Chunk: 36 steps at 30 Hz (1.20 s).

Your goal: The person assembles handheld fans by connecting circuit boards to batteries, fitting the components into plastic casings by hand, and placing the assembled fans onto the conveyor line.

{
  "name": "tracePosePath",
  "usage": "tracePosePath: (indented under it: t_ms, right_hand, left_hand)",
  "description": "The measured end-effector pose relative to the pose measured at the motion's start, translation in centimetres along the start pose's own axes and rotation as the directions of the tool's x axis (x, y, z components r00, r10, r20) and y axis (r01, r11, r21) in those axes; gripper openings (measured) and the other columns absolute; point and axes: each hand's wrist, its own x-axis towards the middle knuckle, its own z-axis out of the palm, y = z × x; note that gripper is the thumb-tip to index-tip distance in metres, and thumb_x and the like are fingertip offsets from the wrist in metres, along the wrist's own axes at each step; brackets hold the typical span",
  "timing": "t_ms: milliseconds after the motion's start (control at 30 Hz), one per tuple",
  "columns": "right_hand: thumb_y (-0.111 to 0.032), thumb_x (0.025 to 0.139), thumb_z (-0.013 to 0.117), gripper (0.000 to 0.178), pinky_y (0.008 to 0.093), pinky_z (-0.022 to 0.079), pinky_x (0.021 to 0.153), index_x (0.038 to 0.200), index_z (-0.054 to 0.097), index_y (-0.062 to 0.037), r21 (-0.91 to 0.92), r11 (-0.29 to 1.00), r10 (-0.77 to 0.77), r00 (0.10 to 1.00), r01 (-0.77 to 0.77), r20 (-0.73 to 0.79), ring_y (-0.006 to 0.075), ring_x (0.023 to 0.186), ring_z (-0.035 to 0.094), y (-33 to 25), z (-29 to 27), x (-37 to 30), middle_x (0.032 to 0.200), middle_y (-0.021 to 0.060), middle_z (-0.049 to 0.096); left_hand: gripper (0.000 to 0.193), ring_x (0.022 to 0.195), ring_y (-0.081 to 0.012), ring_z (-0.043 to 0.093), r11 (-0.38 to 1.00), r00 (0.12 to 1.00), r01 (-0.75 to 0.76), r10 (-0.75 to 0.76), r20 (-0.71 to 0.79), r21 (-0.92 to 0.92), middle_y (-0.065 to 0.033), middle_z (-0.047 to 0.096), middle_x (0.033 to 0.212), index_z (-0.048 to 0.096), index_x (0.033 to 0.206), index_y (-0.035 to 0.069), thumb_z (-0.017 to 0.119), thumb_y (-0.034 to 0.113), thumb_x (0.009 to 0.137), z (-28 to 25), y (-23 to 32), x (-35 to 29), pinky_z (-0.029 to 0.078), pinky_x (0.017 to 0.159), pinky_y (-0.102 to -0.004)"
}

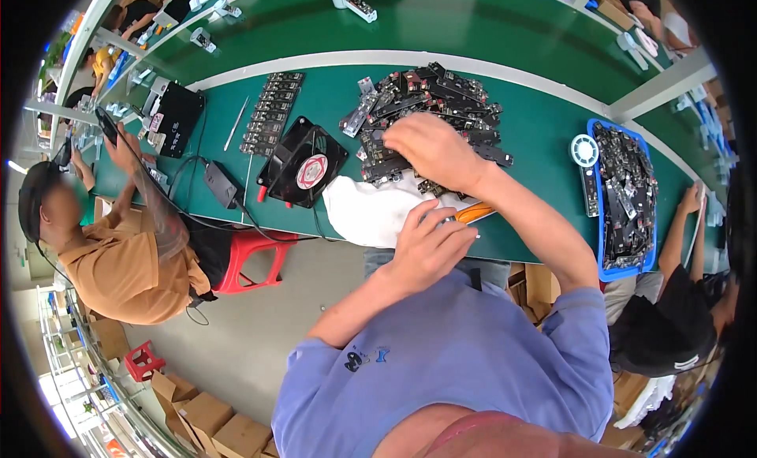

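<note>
A large heap of narrow black circuit-board strips (461, 103) lies on the green table in front of me. My right hand (438, 152) is over the near side of the heap, its fingers bent and pressed together; what they hold, if anything, is hidden. Closer to my body, my left hand (430, 246) has its fingers curled at the table's front edge, and I cannot make out anything in them. Beside it a white cloth (359, 213) is spread on the table. An orange object (473, 213), partly covered, lies right of my left fingers.
Left of the heap stand a black fan (302, 164), a row of boards (272, 115) and a power adapter (223, 185) with cables. A blue tray (651, 257) full of boards is at the right, a small round white fan (584, 150) at its edge. Co-workers sit on both sides.
</note>
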Motion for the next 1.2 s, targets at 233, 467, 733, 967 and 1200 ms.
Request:
tracePosePath:
  t_ms: [233, 467, 733, 967, 1200]
  right_hand:
    - [-0.012, 0.082, 0.083, 0.024, 0.0467, 0.051, 0.096, 0.103, 0.073, -0.0049, -0.111, 0.994, -0.009, 1.000, 0.010, 0.008, 0.0355, 0.117, 0.061, -0.3, -0.8, 1.7, 0.125, 0.0123, 0.066]
    - [-0.028, 0.072, 0.084, 0.037, 0.0462, 0.048, 0.101, 0.097, 0.075, -0.0021, -0.099, 0.990, -0.071, 0.966, 0.098, 0.248, 0.0327, 0.121, 0.057, -0.3, 1.3, 0.6, 0.123, 0.0135, 0.064]
    - [-0.014, 0.080, 0.078, 0.025, 0.0459, 0.052, 0.102, 0.095, 0.068, 0.0041, -0.284, 0.954, -0.117, 0.992, 0.100, -0.043, 0.0355, 0.110, 0.064, -1.1, 2.5, 0.6, 0.114, 0.0173, 0.066]
    - [-0.009, 0.096, 0.064, 0.009, 0.0533, 0.047, 0.079, 0.095, 0.061, -0.0010, -0.004, 0.932, 0.348, 0.898, -0.362, -0.271, 0.0440, 0.085, 0.060, -0.6, -1.6, 1.8, 0.088, 0.0202, 0.063]
    - [-0.023, 0.103, 0.065, 0.027, 0.0445, 0.057, 0.079, 0.113, 0.068, 0.0023, 0.236, 0.661, 0.749, 0.640, -0.712, -0.171, 0.0386, 0.090, 0.075, 0.7, -5.0, 0.4, 0.097, 0.0244, 0.075]
  left_hand:
    - [0.029, 0.107, -0.0221, 0.068, 1.000, 1.000, 0.007, -0.007, -0.017, -0.016, 0.0015, 0.073, 0.099, 0.076, 0.103, 0.013, 0.087, 0.007, 0.077, 0.2, -0.2, 0.0, 0.047, 0.107, -0.0451]
    - [0.027, 0.104, -0.0229, 0.069, 0.998, 0.999, -0.043, 0.044, 0.013, -0.039, 0.0005, 0.074, 0.098, 0.076, 0.102, 0.012, 0.086, 0.006, 0.078, -0.4, 0.0, 0.6, 0.046, 0.107, -0.0443]
    - [0.025, 0.101, -0.0247, 0.071, 1.000, 1.000, 0.000, 0.001, 0.028, -0.011, -0.0027, 0.075, 0.093, 0.077, 0.101, 0.010, 0.086, 0.004, 0.078, -0.3, 0.4, 0.5, 0.047, 0.103, -0.0435]
    - [0.026, 0.102, -0.0237, 0.070, 1.000, 0.999, 0.017, -0.018, 0.031, 0.006, -0.0016, 0.075, 0.093, 0.076, 0.102, 0.010, 0.086, 0.006, 0.078, -0.3, 0.0, 0.9, 0.048, 0.104, -0.0441]
    - [0.027, 0.104, -0.0218, 0.068, 1.000, 1.000, 0.000, 0.000, 0.019, 0.001, 0.0010, 0.074, 0.095, 0.076, 0.102, 0.013, 0.086, 0.007, 0.078, -0.1, -0.2, 0.6, 0.048, 0.104, -0.0435]
